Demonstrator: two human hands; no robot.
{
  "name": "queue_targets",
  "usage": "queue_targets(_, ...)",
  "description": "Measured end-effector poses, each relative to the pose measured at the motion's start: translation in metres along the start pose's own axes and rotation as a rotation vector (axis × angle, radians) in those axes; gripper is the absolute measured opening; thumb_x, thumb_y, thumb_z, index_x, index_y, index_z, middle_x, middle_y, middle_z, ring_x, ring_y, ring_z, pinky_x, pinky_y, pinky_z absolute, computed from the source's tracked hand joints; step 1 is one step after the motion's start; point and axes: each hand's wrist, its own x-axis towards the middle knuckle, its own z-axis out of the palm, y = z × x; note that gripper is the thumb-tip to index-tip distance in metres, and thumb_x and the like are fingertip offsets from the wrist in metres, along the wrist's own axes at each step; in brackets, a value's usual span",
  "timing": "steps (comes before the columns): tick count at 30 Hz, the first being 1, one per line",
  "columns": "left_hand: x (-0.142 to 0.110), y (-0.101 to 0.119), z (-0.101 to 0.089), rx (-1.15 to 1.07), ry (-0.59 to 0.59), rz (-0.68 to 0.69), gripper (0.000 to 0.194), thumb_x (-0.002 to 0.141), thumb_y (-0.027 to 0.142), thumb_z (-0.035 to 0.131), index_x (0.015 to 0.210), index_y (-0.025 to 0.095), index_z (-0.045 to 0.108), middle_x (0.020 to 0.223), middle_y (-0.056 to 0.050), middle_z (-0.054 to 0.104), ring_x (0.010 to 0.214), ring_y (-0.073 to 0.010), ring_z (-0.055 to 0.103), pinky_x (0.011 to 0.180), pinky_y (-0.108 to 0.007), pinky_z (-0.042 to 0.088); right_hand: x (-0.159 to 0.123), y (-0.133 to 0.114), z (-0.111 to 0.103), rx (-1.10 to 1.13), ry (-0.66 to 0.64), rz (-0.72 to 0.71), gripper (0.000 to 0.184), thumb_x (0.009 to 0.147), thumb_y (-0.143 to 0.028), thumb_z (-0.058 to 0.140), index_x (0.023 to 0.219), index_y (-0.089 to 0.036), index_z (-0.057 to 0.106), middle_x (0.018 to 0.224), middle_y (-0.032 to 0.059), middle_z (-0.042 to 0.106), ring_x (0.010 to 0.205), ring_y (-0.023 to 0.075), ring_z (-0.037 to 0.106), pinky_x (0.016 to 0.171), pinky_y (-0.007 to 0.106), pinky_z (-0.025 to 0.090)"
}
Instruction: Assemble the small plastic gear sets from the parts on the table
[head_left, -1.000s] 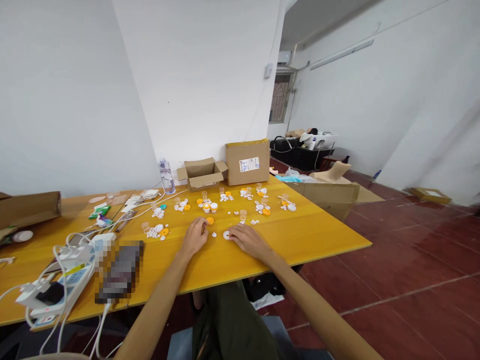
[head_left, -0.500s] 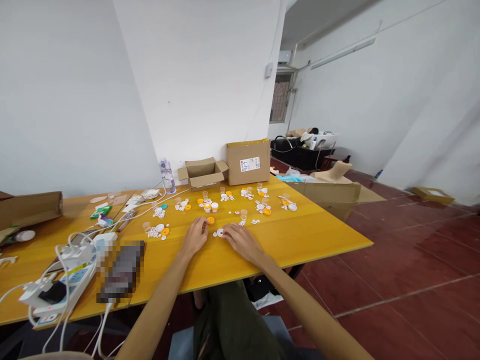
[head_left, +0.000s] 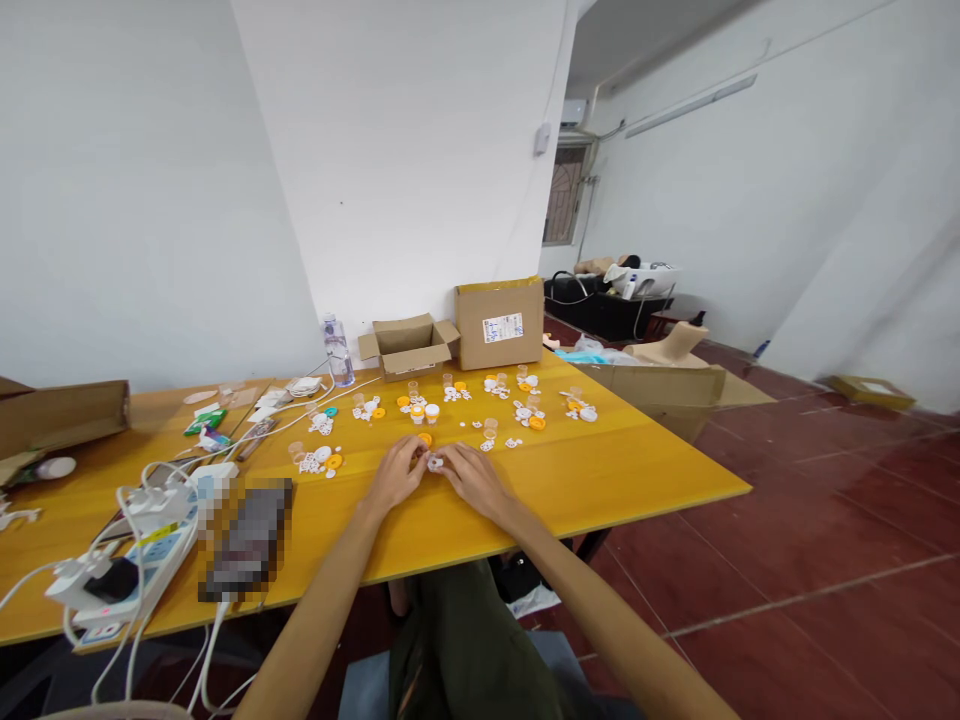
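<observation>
Bare forearms (head_left: 330, 580) converging forward, left hand (head_left: 399, 472) and right hand (head_left: 472, 478) close together, fingers (head_left: 453, 456) bent inward

Wht walls (head_left: 420, 150), red tiled flr (head_left: 810, 540), yellow tbl (head_left: 600, 460), barred wndw (head_left: 561, 200) at back w/ poss. AC (head_left: 574, 113) above.

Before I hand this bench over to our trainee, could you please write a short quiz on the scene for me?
1. What colour is the small part between the left hand and the right hand?
A. Blue
B. White
C. Black

2. True or false: in the picture, the clear bottle stands to the left of the open box.

3. Fill in the blank: white plugs sit in a long ____ near the table's front edge.

Key: 1. B. 2. True. 3. Power strip.
</observation>
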Motion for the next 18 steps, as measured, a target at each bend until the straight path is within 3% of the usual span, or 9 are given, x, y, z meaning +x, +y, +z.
queue_targets(18, -0.0003, -0.0007, 0.0016, 0.068, -0.043, -0.016, 0.015, 0.086, 0.014, 0.052, 0.076, 0.024, 0.058, 0.081, -0.003, 0.066, 0.079, -0.0208, 0.063, 0.075, -0.03, 0.049, 0.0027, -0.0039, -0.0043, -0.02, -0.078, 0.016, 0.008, 0.096, -0.021, 0.055, 0.095, -0.024, 0.062, 0.095, 0.0058, 0.071, 0.092, 0.0224, 0.066, 0.08, 0.033, 0.053)
